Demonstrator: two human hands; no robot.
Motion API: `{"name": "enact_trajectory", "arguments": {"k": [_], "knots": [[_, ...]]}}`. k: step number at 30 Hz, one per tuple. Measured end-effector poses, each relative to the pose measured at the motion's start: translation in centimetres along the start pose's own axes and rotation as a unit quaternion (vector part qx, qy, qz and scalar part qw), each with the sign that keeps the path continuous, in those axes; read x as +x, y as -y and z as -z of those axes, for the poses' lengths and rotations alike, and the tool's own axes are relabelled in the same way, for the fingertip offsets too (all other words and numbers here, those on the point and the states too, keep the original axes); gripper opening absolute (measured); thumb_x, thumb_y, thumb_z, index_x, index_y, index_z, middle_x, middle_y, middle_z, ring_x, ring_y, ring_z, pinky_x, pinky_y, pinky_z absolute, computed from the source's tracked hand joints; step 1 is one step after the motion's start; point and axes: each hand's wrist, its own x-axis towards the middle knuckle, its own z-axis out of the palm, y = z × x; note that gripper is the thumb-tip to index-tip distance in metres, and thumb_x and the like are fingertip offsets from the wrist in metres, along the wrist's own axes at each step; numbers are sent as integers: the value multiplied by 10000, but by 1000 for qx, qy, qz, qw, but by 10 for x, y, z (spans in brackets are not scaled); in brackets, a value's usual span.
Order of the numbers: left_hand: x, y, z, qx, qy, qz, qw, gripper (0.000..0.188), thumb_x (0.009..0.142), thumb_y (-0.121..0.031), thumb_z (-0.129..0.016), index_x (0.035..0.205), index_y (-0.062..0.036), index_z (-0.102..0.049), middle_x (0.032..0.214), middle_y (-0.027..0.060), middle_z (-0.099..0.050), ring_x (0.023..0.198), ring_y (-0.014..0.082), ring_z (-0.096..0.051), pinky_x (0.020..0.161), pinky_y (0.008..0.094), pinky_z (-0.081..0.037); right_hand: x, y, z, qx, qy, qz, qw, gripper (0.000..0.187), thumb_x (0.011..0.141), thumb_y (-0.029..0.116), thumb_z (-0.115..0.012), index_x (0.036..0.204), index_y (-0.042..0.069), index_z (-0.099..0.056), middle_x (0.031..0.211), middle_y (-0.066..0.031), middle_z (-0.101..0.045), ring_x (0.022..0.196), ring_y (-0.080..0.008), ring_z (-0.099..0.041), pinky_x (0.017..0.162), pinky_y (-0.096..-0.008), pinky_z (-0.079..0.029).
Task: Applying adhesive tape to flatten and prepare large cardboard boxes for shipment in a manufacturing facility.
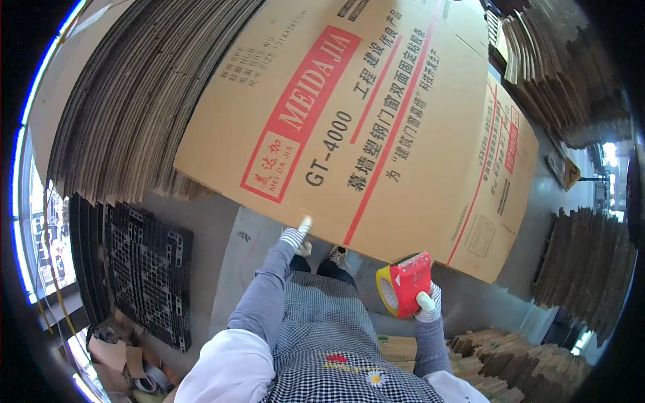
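Note:
A large flat brown cardboard sheet (416,201), printed in red and black, spreads out in front of me with a crease toward its right side. At its near edge my gloved left hand (300,236) is closed, the thumb over the top face and the other fingers beneath. In my gloved right hand (428,305) is a red tape dispenser (411,282) carrying a yellow-edged roll of tape. The dispenser's upper end is right by the sheet's near edge; I cannot tell whether they touch.
A tall stack of cardboard sheets (141,101) rises at the left. Black plastic pallets (148,269) stand below it. More cardboard piles sit at the far right (557,74), the right (578,269) and the lower right (490,363). A cardboard box (111,352) lies at lower left.

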Motion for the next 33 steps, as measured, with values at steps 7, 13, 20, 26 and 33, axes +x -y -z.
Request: {"name": "enact_trajectory", "arguments": {"k": [7, 13, 20, 26, 33], "knots": [[-173, -30, 12, -12, 520, -283, 806, 843, 860, -675, -285, 1412, -39, -244, 1413, 144, -342, 1327, 241, -293, 1093, 364, -203, 21, 5, -83, -142, 142, -29, 979, 531, 618, 245, -816, 1024, -14, -592, 922, -63, -657, 851, -125, -600, 796, -310, -479], [-223, -36, 49, -176, 522, -287, 784, 749, 848, -453, -569, 1398, -32, -283, 1372, 121, -408, 1248, 221, -411, 1061, 362, -289, 35, -13, -134, -359, 183, 63, 913, 510, 610, 272, -814, 987, 1, -602, 896, -57, -637, 826, -126, -586, 756, -304, -482], [-168, -30, 65, -321, 404, -155, 843, 426, 937, -346, -443, 1199, -23, -534, 1155, 112, -592, 1036, 208, -581, 935, 355, -438, 56, -26, -188, -430, 207, 18, 879, 510, 627, 313, -768, 968, -30, -603, 792, -115, -650, 737, -176, -624, 695, -320, -502], [-75, -76, 137, -17, -276, -429, 860, 272, 840, -284, -593, 967, -57, -671, 1064, 109, -636, 954, 303, -603, 861, 373, -470, 107, -38, -187, -631, 162, -35, 758, 704, 643, 533, -687, 1049, -36, -601, 878, -221, -657, 817, -294, -663, 740, -370, -519], [-52, -86, 155, 273, -547, -437, 660, 524, 721, -265, -730, 1144, -1, -570, 1327, 187, -442, 1276, 299, -345, 1081, 435, -218, 132, -55, -216, -797, 136, -86, 582, 723, 669, 640, -567, 997, -1, -628, 874, -232, -647, 841, -337, -644, 746, -418, -501]]}}
